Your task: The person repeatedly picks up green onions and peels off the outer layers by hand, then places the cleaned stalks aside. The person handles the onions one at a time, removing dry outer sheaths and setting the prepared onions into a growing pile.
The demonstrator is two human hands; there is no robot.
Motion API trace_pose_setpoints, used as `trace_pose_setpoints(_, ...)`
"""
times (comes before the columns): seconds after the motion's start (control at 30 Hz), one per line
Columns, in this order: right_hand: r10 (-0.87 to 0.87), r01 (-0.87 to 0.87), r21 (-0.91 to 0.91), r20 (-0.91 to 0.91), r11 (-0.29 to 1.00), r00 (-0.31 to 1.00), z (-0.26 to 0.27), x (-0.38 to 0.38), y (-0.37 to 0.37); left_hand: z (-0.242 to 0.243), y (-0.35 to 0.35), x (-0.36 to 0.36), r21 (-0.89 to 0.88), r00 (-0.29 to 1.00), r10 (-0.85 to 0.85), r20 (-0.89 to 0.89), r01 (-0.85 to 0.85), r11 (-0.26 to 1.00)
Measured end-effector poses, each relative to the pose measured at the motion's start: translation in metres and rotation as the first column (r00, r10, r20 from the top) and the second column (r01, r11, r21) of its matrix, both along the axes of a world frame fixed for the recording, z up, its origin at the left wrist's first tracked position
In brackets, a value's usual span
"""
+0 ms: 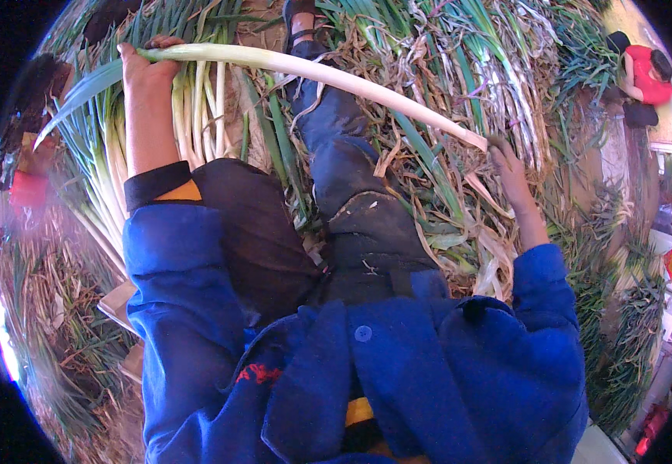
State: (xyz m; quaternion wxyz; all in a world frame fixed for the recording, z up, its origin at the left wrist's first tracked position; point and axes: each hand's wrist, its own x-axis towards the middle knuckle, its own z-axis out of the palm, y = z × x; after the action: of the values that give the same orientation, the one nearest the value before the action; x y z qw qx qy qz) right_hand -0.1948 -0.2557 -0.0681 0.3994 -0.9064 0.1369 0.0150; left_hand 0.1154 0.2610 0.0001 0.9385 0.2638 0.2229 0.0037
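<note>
A long green onion stalk [336, 75] is stretched in a gentle arc across my legs. My left hand [149, 66] grips it at the upper left, where the pale stem turns to green leaf, and the leaf tip hangs past the wrist. At the root end on the right, my right hand [504, 159] holds the white base with its fingertips. A row of pale-stemmed green onions [197, 116] lies beneath and beside my left forearm. Under the right end of the stalk are loose green leaves and dry, peeled husks [487, 243].
Unpeeled green onions [504, 75] lie heaped at the upper right. Another person in a red top [646, 75] is at the far right. More onion heaps [632, 325] spread along the right edge. Wooden pieces [117, 304] stick out beside my left sleeve.
</note>
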Motion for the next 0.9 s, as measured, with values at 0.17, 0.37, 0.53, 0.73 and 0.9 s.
trace_pose_setpoints(0.17,0.012,-0.008,0.479,-0.004,0.878,1.0,0.027,0.025,0.067,0.001,0.006,-0.001,0.147,0.954,0.217,-0.208,-0.189,0.971)
trace_pose_setpoints(0.37,0.002,0.136,0.739,-0.182,0.66,0.983,0.04,0.025,0.081,-0.015,0.006,0.003,0.046,0.924,-0.235,0.302,0.233,0.971)
trace_pose_setpoints(0.53,-0.011,0.036,0.967,-0.035,0.253,0.999,0.049,0.023,0.113,-0.018,-0.016,-0.003,-0.284,0.916,-0.273,0.294,0.356,0.89)
trace_pose_setpoints(0.73,0.104,0.364,0.918,-0.382,0.155,0.918,0.057,0.004,0.115,-0.011,-0.011,-0.018,-0.376,0.921,-0.231,0.314,0.344,0.86)
trace_pose_setpoints(0.9,-0.044,0.262,0.811,-0.281,0.524,0.959,0.071,-0.025,0.102,-0.015,-0.003,-0.014,-0.351,0.925,-0.248,0.288,0.343,0.871)
